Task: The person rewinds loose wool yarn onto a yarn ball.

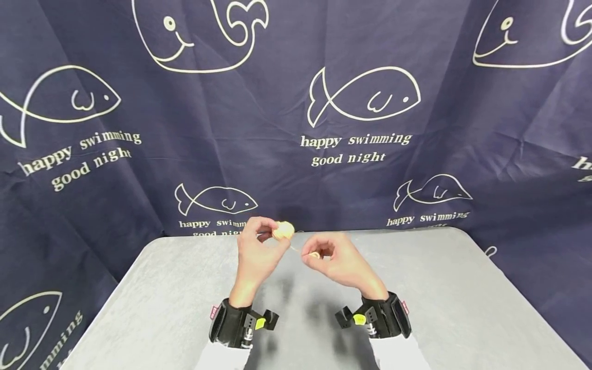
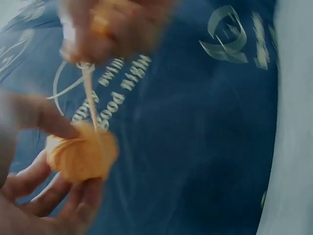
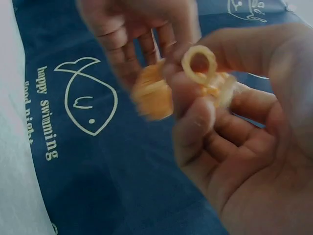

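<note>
My left hand (image 1: 257, 245) pinches a small pale-orange bundle of cord (image 1: 283, 230) above the far middle of the grey table (image 1: 185, 298). In the left wrist view the bundle (image 2: 82, 152) sits between thumb and fingertips. A thin strand (image 2: 90, 100) runs from it to my right hand (image 1: 334, 259), which pinches the strand's looped end (image 1: 314, 255). The right wrist view shows that small loop (image 3: 199, 62) standing up between thumb and forefinger, with the bundle (image 3: 152, 94) blurred behind it. Both hands are raised off the tabletop, close together.
A dark blue curtain (image 1: 296, 103) printed with white fish and words hangs behind and around the table. Black wrist mounts (image 1: 238, 324) sit on both forearms near the table's front edge.
</note>
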`<state>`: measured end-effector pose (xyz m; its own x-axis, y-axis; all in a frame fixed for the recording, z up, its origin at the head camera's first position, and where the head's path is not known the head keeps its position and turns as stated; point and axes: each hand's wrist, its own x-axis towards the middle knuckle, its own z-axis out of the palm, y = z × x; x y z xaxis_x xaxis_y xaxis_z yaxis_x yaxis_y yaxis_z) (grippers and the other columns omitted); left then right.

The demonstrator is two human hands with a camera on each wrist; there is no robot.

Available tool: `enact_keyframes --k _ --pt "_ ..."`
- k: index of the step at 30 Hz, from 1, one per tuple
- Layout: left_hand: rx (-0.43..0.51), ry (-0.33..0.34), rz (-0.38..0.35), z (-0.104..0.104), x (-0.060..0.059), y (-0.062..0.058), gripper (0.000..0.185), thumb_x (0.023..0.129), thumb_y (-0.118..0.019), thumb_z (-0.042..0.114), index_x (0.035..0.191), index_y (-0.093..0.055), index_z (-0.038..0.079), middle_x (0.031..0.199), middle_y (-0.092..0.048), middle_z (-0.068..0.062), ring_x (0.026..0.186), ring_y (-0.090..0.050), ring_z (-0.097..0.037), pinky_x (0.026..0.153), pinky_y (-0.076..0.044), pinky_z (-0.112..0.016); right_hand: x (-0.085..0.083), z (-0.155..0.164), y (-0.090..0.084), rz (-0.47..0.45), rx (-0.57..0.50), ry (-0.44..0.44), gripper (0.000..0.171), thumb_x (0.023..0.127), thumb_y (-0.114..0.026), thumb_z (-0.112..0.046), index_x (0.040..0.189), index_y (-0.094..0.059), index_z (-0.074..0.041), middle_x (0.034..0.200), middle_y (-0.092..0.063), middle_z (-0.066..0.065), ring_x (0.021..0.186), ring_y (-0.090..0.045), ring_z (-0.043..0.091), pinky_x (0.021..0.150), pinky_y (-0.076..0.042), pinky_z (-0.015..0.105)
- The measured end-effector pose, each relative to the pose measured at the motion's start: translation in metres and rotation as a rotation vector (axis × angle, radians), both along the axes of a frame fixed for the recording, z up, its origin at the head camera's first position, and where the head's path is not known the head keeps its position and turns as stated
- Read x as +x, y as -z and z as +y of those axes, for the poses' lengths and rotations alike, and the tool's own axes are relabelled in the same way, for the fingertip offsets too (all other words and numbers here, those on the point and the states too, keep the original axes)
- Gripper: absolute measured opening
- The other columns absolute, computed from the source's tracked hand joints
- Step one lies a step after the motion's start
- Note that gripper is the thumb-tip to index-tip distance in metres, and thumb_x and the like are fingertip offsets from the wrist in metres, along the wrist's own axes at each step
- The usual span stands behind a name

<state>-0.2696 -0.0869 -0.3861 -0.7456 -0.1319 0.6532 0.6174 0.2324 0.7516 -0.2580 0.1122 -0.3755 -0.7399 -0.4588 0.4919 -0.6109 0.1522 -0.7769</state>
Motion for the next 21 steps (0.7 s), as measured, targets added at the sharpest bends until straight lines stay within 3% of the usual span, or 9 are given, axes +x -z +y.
enact_keyframes --k 2,4,7,11,14,17,21 --pt "-0.157 -0.014 0.026 -0.001 0.0 0.003 0.029 0.065 -0.081 -0.006 0.086 -0.063 0.002 0.092 -0.061 -0.009 0.082 -0.065 -0.02 0.075 -0.061 -0.036 -0.001 0.003 -0.001 -0.011 -0.102 0.014 0.008 0.087 -0.072 0.004 0.09 -0.072 -0.004 0.08 -0.069 0.001 0.066 -0.061 0.013 0.057 -0.052 0.025" --pt "-0.271 0.013 0.018 -0.001 0.0 0.005 0.03 0.063 -0.082 -0.003 0.084 -0.062 0.005 0.089 -0.06 -0.007 0.08 -0.064 -0.019 0.073 -0.061 -0.038 -0.002 0.007 -0.003 -0.026 -0.217 0.032 0.006 0.087 -0.073 0.004 0.092 -0.071 0.001 0.078 -0.068 0.002 0.063 -0.061 0.014 0.054 -0.051 0.024" --pt "-0.382 0.082 -0.038 -0.001 0.002 0.004 0.03 0.062 -0.082 0.0 0.082 -0.061 0.009 0.086 -0.058 -0.002 0.077 -0.063 -0.016 0.07 -0.06 -0.037 -0.004 0.012 -0.005 -0.078 -0.414 0.044 0.006 0.087 -0.071 0.007 0.093 -0.069 0.006 0.076 -0.067 0.001 0.062 -0.06 0.012 0.056 -0.051 0.022" --pt "-0.48 0.193 -0.12 -0.001 0.004 0.003 0.029 0.063 -0.08 0.001 0.081 -0.061 0.013 0.085 -0.056 0.002 0.077 -0.06 -0.013 0.071 -0.059 -0.034 -0.005 0.017 -0.008 -0.17 -0.682 0.04 0.013 0.089 -0.066 0.013 0.09 -0.07 0.001 0.077 -0.068 0.002 0.065 -0.06 0.011 0.059 -0.051 0.019" --pt "-0.528 0.308 -0.154 0.0 0.006 0.002 0.027 0.066 -0.078 0.001 0.082 -0.061 0.013 0.086 -0.057 0.003 0.079 -0.061 -0.013 0.074 -0.059 -0.035 -0.005 0.02 -0.008 -0.215 -0.824 0.055 0.022 0.09 -0.062 0.015 0.089 -0.072 -0.004 0.079 -0.07 0.004 0.066 -0.062 0.011 0.06 -0.052 0.017" --pt "-0.528 0.463 -0.168 -0.001 0.007 0.002 0.024 0.068 -0.075 -0.001 0.083 -0.061 0.012 0.087 -0.059 0.002 0.081 -0.062 -0.012 0.076 -0.06 -0.034 -0.007 0.022 -0.006 -0.241 -0.891 0.08 0.021 0.09 -0.062 0.014 0.088 -0.072 -0.004 0.079 -0.069 0.005 0.066 -0.063 0.011 0.062 -0.052 0.017" --pt "-0.396 0.767 -0.161 -0.006 0.01 0.0 0.022 0.071 -0.071 -0.006 0.088 -0.061 0.004 0.09 -0.059 -0.009 0.086 -0.062 -0.013 0.08 -0.06 -0.035 -0.015 0.02 0.002 -0.288 -0.879 0.151 0.018 0.089 -0.064 0.013 0.087 -0.072 -0.003 0.077 -0.068 0.005 0.065 -0.063 0.011 0.062 -0.052 0.018"
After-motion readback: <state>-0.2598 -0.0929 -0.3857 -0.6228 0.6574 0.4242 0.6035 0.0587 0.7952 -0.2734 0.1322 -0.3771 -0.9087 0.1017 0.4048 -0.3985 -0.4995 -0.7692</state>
